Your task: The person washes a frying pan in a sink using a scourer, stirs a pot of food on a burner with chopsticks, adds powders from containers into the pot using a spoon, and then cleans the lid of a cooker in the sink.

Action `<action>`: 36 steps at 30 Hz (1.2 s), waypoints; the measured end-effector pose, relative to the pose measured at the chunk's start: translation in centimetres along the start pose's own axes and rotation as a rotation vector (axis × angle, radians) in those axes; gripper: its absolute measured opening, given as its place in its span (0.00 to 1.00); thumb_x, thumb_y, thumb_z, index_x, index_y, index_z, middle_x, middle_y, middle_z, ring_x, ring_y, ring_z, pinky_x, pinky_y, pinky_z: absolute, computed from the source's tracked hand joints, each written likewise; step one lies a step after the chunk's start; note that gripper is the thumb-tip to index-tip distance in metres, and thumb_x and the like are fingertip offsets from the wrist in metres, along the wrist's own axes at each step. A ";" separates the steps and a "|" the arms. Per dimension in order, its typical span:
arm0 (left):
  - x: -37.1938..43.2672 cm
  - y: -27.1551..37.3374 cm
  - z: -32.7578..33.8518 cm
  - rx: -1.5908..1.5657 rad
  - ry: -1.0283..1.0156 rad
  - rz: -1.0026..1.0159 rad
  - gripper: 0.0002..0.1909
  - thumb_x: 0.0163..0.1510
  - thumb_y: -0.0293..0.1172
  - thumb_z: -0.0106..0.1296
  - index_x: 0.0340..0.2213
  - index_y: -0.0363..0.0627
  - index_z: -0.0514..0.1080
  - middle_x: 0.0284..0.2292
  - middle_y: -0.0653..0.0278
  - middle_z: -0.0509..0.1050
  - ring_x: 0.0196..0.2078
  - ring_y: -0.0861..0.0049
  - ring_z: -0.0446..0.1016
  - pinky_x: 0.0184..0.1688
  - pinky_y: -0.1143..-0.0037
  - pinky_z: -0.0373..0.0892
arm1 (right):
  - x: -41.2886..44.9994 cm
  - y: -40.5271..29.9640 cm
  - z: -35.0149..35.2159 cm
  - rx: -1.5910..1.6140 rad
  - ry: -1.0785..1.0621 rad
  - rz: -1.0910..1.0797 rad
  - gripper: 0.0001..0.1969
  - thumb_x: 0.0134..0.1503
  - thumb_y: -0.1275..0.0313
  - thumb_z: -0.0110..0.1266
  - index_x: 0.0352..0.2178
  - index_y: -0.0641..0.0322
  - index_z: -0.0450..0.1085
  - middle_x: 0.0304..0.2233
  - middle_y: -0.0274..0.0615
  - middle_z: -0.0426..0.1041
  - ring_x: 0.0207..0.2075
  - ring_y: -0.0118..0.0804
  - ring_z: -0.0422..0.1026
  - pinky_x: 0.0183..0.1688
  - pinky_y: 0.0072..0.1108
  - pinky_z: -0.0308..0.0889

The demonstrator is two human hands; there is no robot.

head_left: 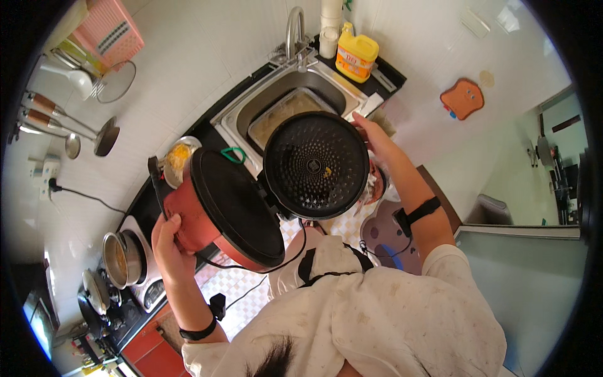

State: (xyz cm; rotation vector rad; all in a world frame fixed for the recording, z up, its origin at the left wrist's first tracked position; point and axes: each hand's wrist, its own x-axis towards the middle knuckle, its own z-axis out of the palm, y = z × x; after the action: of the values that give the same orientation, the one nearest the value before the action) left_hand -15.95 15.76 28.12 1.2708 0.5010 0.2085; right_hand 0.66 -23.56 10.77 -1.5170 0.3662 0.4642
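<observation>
An electric baking pan with a red housing hangs wide open in front of me, its two black round plates joined by a hinge. My left hand is closed on the red half, near its black handle. My right hand holds the rim of the other half, whose dimpled black plate carries a small yellow food scrap. This plate overlaps the near edge of the steel sink, where a rectangular tray lies. A black power cord droops below the pan.
Behind the red half stands a metal bowl with yellow food. A yellow jug stands beside the faucet. Farther left, a steel pot sits on a cooker. Ladles hang on the wall. A lined bin is below my right hand.
</observation>
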 end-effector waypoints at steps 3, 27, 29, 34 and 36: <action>2.3 -0.8 0.9 -0.050 -0.062 -0.077 0.19 0.48 0.31 0.43 0.41 0.34 0.67 0.29 0.67 0.72 0.20 0.88 0.68 0.17 0.87 0.61 | 4.8 -0.2 -1.1 -0.002 0.033 0.021 0.38 0.51 0.37 0.47 0.45 0.63 0.67 0.38 0.46 0.70 0.40 0.38 0.67 0.46 0.24 0.59; 4.7 -4.1 10.9 -0.423 0.156 0.090 0.31 0.42 0.28 0.43 0.50 0.25 0.60 0.48 0.45 0.68 0.50 0.58 0.70 0.53 0.66 0.65 | 31.0 -2.0 4.6 0.047 -0.378 0.426 0.19 0.57 0.56 0.51 0.37 0.63 0.73 0.34 0.42 0.76 0.34 0.35 0.74 0.42 0.24 0.69; 4.4 -4.4 11.1 -0.403 0.219 0.063 0.31 0.42 0.30 0.43 0.50 0.27 0.61 0.49 0.47 0.68 0.51 0.59 0.69 0.55 0.66 0.64 | 31.5 -1.7 4.2 0.025 -0.450 0.430 0.20 0.57 0.56 0.51 0.38 0.64 0.73 0.36 0.43 0.76 0.35 0.36 0.74 0.42 0.25 0.69; 2.6 -5.6 9.3 -0.434 0.423 0.060 0.33 0.43 0.34 0.44 0.52 0.32 0.62 0.51 0.51 0.67 0.54 0.60 0.66 0.57 0.65 0.61 | 31.9 -1.8 4.5 -0.064 -0.411 0.294 0.23 0.58 0.54 0.50 0.39 0.66 0.72 0.34 0.42 0.76 0.35 0.35 0.74 0.41 0.25 0.69; 2.3 -5.6 9.0 -0.412 0.475 0.051 0.34 0.43 0.35 0.44 0.52 0.32 0.61 0.51 0.51 0.67 0.55 0.59 0.65 0.56 0.65 0.62 | 35.5 -0.1 2.6 -0.353 -0.340 0.029 0.22 0.58 0.55 0.51 0.39 0.68 0.72 0.33 0.41 0.76 0.33 0.33 0.73 0.38 0.22 0.69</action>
State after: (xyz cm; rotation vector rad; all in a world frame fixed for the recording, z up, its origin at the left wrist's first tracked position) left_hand -10.43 7.28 24.09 0.8256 0.7855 0.6329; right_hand 31.15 -18.69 -7.01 -1.7346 0.0388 0.8294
